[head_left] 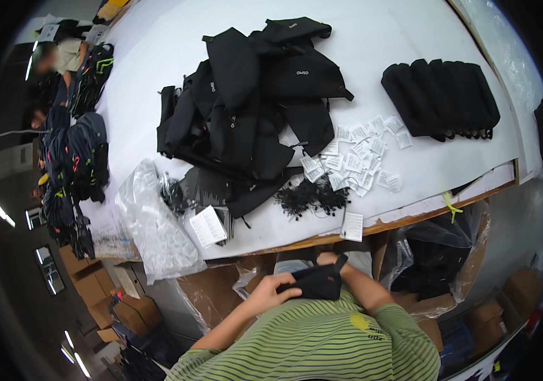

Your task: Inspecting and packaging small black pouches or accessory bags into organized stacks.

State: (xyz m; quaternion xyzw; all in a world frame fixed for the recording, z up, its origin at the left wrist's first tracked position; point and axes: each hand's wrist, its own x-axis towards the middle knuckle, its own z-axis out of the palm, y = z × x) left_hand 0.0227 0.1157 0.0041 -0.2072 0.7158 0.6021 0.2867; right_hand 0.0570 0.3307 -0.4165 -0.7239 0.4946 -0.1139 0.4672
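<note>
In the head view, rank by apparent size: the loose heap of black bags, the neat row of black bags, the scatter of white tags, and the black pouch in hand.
1. Heap of black bags
2. Row of black bags
3. Scatter of white tags
4. Black pouch, though nearer the camera.

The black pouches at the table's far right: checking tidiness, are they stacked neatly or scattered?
Stacked neatly: the black pouches lie overlapping in one even row on the white table.

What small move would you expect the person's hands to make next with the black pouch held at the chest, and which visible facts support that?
Probably a reach of the right hand forward to the white paper tags on the white table. Both hands grip one black pouch close to the chest, the left hand at its left end, and the loose tags and black fasteners lie just beyond the table edge.
</note>
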